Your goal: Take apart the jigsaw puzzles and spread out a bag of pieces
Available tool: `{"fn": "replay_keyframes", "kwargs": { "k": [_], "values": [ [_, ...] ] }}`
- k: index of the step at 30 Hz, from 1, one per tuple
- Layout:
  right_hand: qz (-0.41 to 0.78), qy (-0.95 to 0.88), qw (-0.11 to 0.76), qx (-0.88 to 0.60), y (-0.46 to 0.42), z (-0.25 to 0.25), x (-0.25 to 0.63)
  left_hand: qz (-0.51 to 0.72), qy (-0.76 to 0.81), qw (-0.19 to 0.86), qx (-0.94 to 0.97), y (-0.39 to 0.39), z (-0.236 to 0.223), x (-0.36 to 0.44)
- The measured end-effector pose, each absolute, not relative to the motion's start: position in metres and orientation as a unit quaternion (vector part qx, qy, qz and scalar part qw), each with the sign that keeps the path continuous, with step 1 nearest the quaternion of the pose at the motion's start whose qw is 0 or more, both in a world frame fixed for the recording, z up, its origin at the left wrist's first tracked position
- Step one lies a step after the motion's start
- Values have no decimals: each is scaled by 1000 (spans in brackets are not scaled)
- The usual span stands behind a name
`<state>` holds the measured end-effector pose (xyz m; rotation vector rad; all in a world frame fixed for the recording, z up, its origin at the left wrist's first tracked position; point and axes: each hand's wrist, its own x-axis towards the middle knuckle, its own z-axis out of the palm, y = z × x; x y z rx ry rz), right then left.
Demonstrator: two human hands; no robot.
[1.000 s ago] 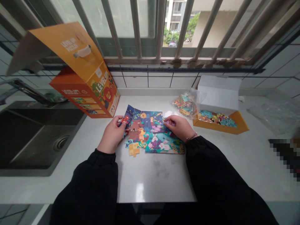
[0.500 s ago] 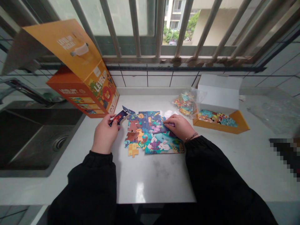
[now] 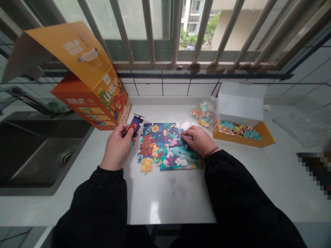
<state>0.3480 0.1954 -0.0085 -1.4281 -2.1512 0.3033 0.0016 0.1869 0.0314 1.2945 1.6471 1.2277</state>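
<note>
Head view: white counter [image 3: 170, 196] under a barred window, bars [image 3: 176, 34] across the top of the frame, white tiles [image 3: 175, 90] below them. Sink [image 3: 26, 151] mid-left, tap [image 3: 33, 101] above it.

Puzzle [image 3: 165, 148] lies flat on the counter, center of frame, part-built: rabbits along the bottom, brown bear on the left. Left edge and upper right are uneven. Yellow piece [image 3: 146, 165] at its lower-left corner, touching; can't tell if it's locked in.

Left hand [image 3: 116, 146], left of center: thumb and fingers grasping a dark blue strip [image 3: 134, 124] with a red figure on it, tilted, just beside the puzzle's upper-left corner. Thin edge-on bit at the strip's top end.

Right hand [image 3: 198, 139], right of center: fingers curled, thumb and fingertips together at the puzzle's upper-right part. Can't tell if they grip a piece or just rest there.

Orange box [image 3: 113, 98] upper left, upright, flap raised. Clear bag [image 3: 205, 113] of pieces right of center, by the tray [image 3: 240, 140]. Tray has its lid up, loose pieces [image 3: 239, 130] inside. Crumpled plastic [image 3: 302, 124] far right, pixelated dark thing [image 3: 314, 172] below it.
</note>
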Motion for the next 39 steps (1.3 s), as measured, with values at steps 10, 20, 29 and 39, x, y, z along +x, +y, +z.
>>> {"fn": "replay_keyframes", "kwargs": {
  "k": [10, 20, 29, 39],
  "values": [
    [440, -633, 445, -457, 164, 28, 317, 350, 497, 404, 684, 151, 50, 60],
    [434, -490, 563, -504, 165, 23, 312, 389, 468, 586, 536, 153, 28, 76],
    [565, -458, 508, -461, 160, 18, 294, 425, 524, 581, 455, 151, 22, 85],
    [520, -509, 489, -480, 160, 9, 294, 330, 448, 640, 530, 147, 25, 85]
  ]
}}
